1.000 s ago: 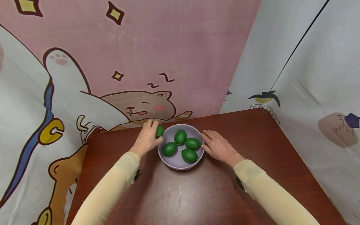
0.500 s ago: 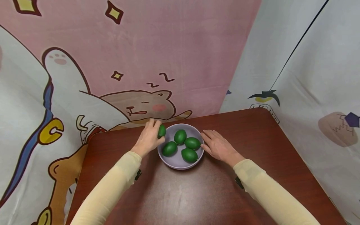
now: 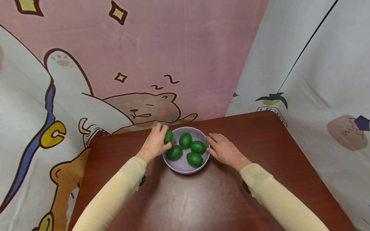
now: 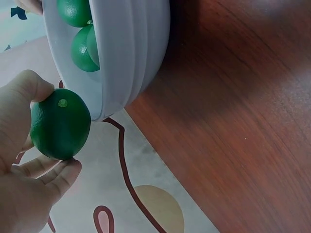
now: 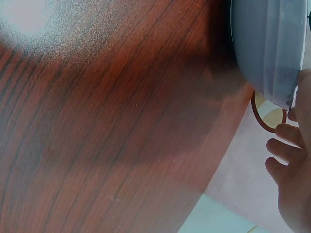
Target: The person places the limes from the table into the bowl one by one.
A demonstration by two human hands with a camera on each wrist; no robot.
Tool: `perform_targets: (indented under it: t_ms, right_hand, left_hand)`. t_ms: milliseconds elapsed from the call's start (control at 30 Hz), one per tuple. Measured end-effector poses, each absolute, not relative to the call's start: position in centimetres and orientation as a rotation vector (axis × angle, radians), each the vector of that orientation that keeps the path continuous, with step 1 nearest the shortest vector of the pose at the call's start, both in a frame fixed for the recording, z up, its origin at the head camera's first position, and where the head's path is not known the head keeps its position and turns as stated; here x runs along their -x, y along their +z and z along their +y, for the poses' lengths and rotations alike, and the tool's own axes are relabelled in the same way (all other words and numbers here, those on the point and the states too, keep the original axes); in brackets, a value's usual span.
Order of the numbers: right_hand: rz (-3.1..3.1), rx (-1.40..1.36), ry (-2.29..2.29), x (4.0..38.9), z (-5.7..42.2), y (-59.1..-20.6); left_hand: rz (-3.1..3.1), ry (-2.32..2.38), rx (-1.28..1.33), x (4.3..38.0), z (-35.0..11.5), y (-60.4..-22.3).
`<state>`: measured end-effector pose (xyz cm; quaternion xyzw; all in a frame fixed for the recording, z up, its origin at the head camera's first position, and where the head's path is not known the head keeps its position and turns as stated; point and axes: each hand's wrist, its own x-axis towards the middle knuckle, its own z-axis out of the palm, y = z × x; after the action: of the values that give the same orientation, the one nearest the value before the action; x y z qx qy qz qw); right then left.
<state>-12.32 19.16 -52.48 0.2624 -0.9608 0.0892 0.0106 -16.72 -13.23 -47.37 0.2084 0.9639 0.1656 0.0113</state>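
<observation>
A green lime (image 3: 168, 136) is pinched between the thumb and fingers of my left hand (image 3: 155, 142), over the left rim of a pale purple bowl (image 3: 180, 168). In the left wrist view the held lime (image 4: 60, 127) shows its stem spot, just outside the bowl's edge. Several limes lie inside the bowl, among them one lime (image 3: 195, 159) at the near right. My right hand (image 3: 224, 150) rests against the bowl's right side with its fingers extended. The right wrist view shows those fingers (image 5: 284, 150) beside the bowl wall (image 5: 265, 48).
The bowl stands on a dark reddish-brown wooden table (image 3: 185, 205), toward its far edge. Behind the table hangs a pink and white cloth (image 3: 188, 57) printed with cartoon animals, and a white cloth (image 3: 323, 83) hangs on the right.
My left hand has moved a little to the right with the lime, from beside the bowl to over its left rim. The right hand and the bowl have stayed in place.
</observation>
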Motion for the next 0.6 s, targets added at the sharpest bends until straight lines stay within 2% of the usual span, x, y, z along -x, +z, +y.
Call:
perform_targets:
  t_ms: [600]
  right_hand:
    - [-2.999, -0.821, 0.299, 12.35, 19.17, -52.43]
  left_hand:
    - [2.997, 0.489, -0.783, 15.84, -12.58, -47.46]
